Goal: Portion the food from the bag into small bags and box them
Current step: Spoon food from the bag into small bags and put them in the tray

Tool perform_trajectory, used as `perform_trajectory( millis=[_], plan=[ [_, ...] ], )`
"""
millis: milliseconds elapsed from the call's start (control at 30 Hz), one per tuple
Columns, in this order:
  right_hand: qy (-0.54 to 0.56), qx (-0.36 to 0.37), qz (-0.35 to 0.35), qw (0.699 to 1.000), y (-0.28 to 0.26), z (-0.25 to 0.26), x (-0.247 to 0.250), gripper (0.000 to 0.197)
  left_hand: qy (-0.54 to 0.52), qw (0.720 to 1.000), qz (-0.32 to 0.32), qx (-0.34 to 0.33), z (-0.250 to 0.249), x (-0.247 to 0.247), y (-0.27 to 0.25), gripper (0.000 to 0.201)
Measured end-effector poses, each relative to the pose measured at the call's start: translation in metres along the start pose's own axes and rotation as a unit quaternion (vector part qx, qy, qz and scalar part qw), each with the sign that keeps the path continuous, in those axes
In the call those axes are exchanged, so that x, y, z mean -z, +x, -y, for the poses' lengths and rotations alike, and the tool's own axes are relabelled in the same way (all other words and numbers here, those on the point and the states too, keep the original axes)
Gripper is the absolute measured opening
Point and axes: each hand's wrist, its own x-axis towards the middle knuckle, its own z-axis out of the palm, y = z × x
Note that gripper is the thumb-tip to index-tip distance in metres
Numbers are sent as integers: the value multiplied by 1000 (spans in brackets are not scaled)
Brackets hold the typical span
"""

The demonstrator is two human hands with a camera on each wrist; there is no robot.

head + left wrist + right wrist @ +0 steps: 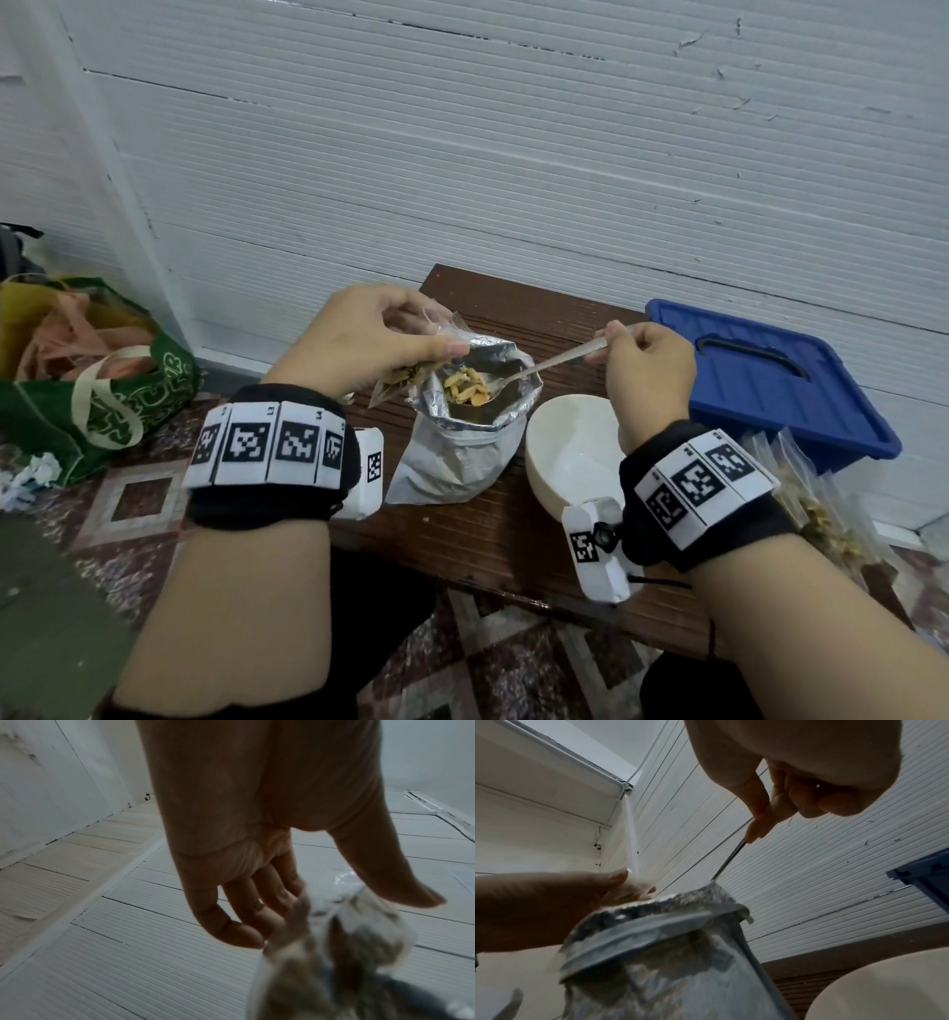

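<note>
White ribbed wall panels [513, 180] are running behind a dark brown slatted worktop [488, 529], with patterned floor tiles [138, 503] showing below it.

Foil bag [457, 447] is standing upright mid-worktop, mouth rolled open, food [464, 391] showing inside.

Left hand [359, 344] is hovering over the foil bag's left rim, thumb and fingers pinching the top of a small clear bag [405, 380]. That small bag is hanging just left of the foil mouth, some food already in it. Left wrist view is showing the same thing: thumb [401, 886] on the plastic, fingers [241, 931] behind it, bag blurred close to the lens.

Right hand [647, 370] is up and to the right of the foil bag, fingers curled around the handle of a metal spoon [554, 362]. Spoon is angling down-left, bowl end sitting inside the foil mouth, loaded with food. Right wrist view is showing the handle [729, 860] dropping behind the foil rim [680, 904].

Hands are apart, one on each side of the foil mouth.

White bowl [570, 452] is sitting just right of the foil bag, under the right wrist. Blue box [770, 380], lid on, is sitting at the far right. Filled small bags [821, 509] are lying in a pile near it, right of the right wrist. Green tote [102, 380] is sitting on the floor at left.
</note>
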Motion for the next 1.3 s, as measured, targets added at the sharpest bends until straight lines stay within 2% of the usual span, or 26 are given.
perform_trajectory(
  millis=[100,267,433,533,700,833,1000,1133,1300],
  plan=[
    [3,-1,-14,1000,6,4,7,28,20,1000,7,0,0,3,0,46],
    [21,18,-45,999,19,17,21,27,26,999,36,0,-2,-1,-1,65],
    [19,57,-49,997,23,37,26,32,49,998,30,-9,-4,-9,3,54],
    [3,78,-38,996,20,46,21,29,62,998,30,-15,-8,-13,4,47],
    [-26,120,-20,992,14,55,10,26,73,997,25,-23,-8,-19,5,49],
    [-20,169,1,985,5,62,3,25,62,998,23,-20,-6,-21,6,52],
    [33,273,33,961,-9,68,4,17,46,999,-6,-20,-3,-23,7,40],
    [64,328,4,942,-12,68,10,16,28,999,-20,-10,0,-21,8,38],
    [109,285,-64,950,-5,59,19,16,18,999,-30,-1,1,-11,6,31]
  ],
)
